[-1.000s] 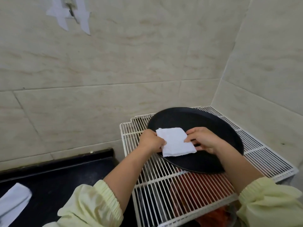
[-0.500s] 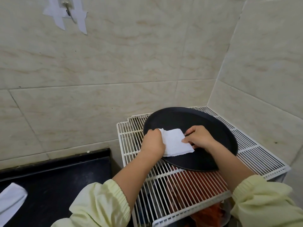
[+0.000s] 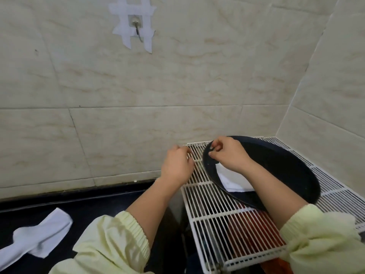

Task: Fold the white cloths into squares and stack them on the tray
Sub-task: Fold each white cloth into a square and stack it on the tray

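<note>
**Folded cloth released on the tray**

A second ago both hands were pinching the folded white cloth (image 3: pixel 227 177) over the black round tray (image 3: pixel 286 171). Now I see it lying flat in the left part of the tray, its right side hidden by the right wrist.

The left hand (image 3: pixel 176 167) has drawn back off the tray and hovers over the far left corner of the white wire rack (image 3: pixel 209 210), fingers loosely curled and gripping nothing. The right hand (image 3: pixel 230 155) hangs above the tray's left rim, fingers bent and also empty.

I judge this square placed. One unfolded white cloth (image 3: pixel 39 234) lies crumpled on the black worktop (image 3: pixel 98 202) at the near left, well apart from the tray, and it looks like the next one to fold.

The tray rests on the rack in the right corner of a beige tiled wall (image 3: pixel 177 86). A metal hook (image 3: pixel 136 26) is taped high up. Something red (image 3: pixel 256 228) shows below the rack.
</note>
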`<state>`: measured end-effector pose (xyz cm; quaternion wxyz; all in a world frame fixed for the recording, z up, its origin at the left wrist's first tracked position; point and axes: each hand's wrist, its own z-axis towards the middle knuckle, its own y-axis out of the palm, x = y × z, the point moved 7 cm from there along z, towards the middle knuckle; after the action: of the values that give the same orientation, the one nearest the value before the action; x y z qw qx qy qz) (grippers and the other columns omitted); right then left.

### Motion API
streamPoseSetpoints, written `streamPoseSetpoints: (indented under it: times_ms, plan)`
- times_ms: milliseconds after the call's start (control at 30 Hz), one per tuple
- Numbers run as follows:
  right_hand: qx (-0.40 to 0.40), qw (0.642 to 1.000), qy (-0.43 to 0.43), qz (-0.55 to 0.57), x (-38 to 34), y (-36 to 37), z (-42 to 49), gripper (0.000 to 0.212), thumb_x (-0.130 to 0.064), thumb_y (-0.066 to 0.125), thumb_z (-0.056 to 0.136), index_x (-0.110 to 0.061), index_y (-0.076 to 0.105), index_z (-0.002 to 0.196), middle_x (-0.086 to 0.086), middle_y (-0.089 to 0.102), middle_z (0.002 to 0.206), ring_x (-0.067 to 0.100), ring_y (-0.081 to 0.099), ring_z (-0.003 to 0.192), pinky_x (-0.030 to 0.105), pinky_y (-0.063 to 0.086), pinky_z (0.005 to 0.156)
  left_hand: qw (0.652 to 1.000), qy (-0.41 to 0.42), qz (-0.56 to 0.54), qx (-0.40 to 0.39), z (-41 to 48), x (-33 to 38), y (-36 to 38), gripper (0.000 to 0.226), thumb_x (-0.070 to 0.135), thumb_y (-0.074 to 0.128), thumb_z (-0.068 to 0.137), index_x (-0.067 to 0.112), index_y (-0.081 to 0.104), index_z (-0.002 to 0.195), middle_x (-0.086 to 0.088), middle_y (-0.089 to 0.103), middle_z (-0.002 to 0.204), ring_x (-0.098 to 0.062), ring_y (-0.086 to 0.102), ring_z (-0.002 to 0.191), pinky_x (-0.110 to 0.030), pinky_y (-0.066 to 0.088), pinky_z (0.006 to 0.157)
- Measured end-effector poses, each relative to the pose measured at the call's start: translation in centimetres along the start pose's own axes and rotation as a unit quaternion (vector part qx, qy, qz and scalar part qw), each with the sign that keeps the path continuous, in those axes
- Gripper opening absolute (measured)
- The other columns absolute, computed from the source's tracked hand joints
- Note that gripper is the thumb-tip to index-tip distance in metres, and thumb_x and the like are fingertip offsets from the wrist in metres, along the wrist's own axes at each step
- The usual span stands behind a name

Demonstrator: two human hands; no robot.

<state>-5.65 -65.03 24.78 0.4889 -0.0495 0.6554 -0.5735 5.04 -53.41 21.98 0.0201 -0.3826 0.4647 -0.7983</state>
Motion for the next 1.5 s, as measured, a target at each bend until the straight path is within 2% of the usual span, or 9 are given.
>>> streamPoseSetpoints:
  times_ms: [133, 267, 667, 867, 1000, 1200, 1333, 1400, 1500]
  plan:
    - [-0.042, 0.985, -0.066, -0.154, -6.2, 6.4, 0.0, 0.029, -0.018, 0.059, 0.084, -0.010, 0.058, 0.112, 0.012, 0.060, 0.115, 0.031, 0.057, 0.105, 0.037, 0.049, 0.084, 0.997, -0.029, 0.067, 0.012, -1.4, -6.7, -4.3, 0.032, 0.019, 0.047, 0.094, 0.014, 0.058, 0.124, -0.011, 0.055, 0.123, -0.029, 0.053, 0.113, -0.038, 0.045, 0.089]
    - [-0.054, 0.971, -0.103, -0.210, -12.0, 14.0, -1.9, 0.042, -0.025, 0.058, 0.087, -0.010, 0.051, 0.125, 0.014, 0.052, 0.129, 0.032, 0.046, 0.123, 0.038, 0.042, 0.100, 0.992, -0.064, 0.110, -0.002, -4.1, -14.5, -7.6, 0.033, 0.020, 0.047, 0.094, 0.013, 0.055, 0.125, -0.011, 0.053, 0.124, -0.029, 0.049, 0.116, -0.039, 0.045, 0.090]
    - [-0.134, 0.970, -0.054, -0.195, -22.8, 36.3, -8.7, 0.052, -0.033, 0.056, 0.092, -0.013, 0.039, 0.137, 0.009, 0.043, 0.136, 0.028, 0.039, 0.127, 0.041, 0.041, 0.101, 0.977, -0.175, 0.119, -0.031, -15.6, -39.4, -17.3, 0.031, 0.020, 0.046, 0.091, 0.017, 0.058, 0.120, -0.004, 0.054, 0.120, -0.023, 0.050, 0.112, -0.035, 0.046, 0.080]
    - [-0.201, 0.962, -0.034, -0.180, -24.2, 44.4, -10.6, 0.048, -0.032, 0.055, 0.092, -0.013, 0.040, 0.133, 0.009, 0.044, 0.133, 0.028, 0.041, 0.124, 0.041, 0.042, 0.099, 0.963, -0.242, 0.101, -0.060, -19.2, -47.5, -17.9, 0.035, 0.023, 0.046, 0.092, 0.018, 0.055, 0.126, -0.003, 0.052, 0.123, -0.021, 0.051, 0.112, -0.033, 0.046, 0.078]
    - [-0.231, 0.959, -0.010, -0.161, -24.2, 48.0, -11.3, 0.044, -0.031, 0.054, 0.093, -0.012, 0.042, 0.130, 0.009, 0.045, 0.131, 0.027, 0.042, 0.122, 0.040, 0.044, 0.095, 0.952, -0.287, 0.071, -0.079, -21.0, -51.4, -16.8, 0.038, 0.027, 0.048, 0.093, 0.019, 0.052, 0.129, -0.003, 0.049, 0.126, -0.021, 0.050, 0.113, -0.034, 0.046, 0.081]
    - [-0.248, 0.963, 0.012, -0.109, -23.8, 51.8, -12.2, 0.041, -0.029, 0.055, 0.092, -0.012, 0.047, 0.128, 0.007, 0.048, 0.127, 0.024, 0.043, 0.119, 0.037, 0.044, 0.095, 0.953, -0.291, 0.043, -0.067, -21.4, -53.8, -14.9, 0.041, 0.029, 0.050, 0.092, 0.020, 0.046, 0.132, -0.003, 0.046, 0.131, -0.021, 0.044, 0.120, -0.035, 0.046, 0.087]
    - [-0.258, 0.964, -0.004, -0.071, -24.3, 53.4, -12.8, 0.042, -0.035, 0.061, 0.088, -0.018, 0.050, 0.125, 0.002, 0.048, 0.124, 0.020, 0.043, 0.118, 0.034, 0.044, 0.095, 0.954, -0.287, 0.009, -0.090, -21.7, -55.1, -13.7, 0.069, 0.027, 0.056, 0.087, 0.019, 0.026, 0.149, -0.002, 0.039, 0.146, -0.023, 0.032, 0.132, -0.036, 0.039, 0.100]
    - [-0.255, 0.965, -0.007, -0.062, -24.4, 54.2, -12.7, 0.040, -0.037, 0.062, 0.087, -0.020, 0.052, 0.123, 0.001, 0.048, 0.123, 0.019, 0.042, 0.118, 0.034, 0.044, 0.094, 0.955, -0.281, -0.007, -0.098, -21.6, -55.6, -13.1, 0.075, 0.025, 0.057, 0.085, 0.019, 0.022, 0.151, -0.002, 0.040, 0.145, -0.024, 0.029, 0.133, -0.036, 0.038, 0.103]
    - [-0.244, 0.968, 0.004, -0.056, -24.4, 54.9, -12.5, 0.034, -0.039, 0.057, 0.092, -0.020, 0.055, 0.120, 0.002, 0.048, 0.121, 0.020, 0.042, 0.116, 0.034, 0.044, 0.092, 0.953, -0.289, -0.008, -0.090, -21.4, -56.3, -12.6, 0.073, 0.024, 0.059, 0.082, 0.021, 0.029, 0.148, -0.003, 0.048, 0.133, -0.024, 0.033, 0.124, -0.038, 0.040, 0.100]
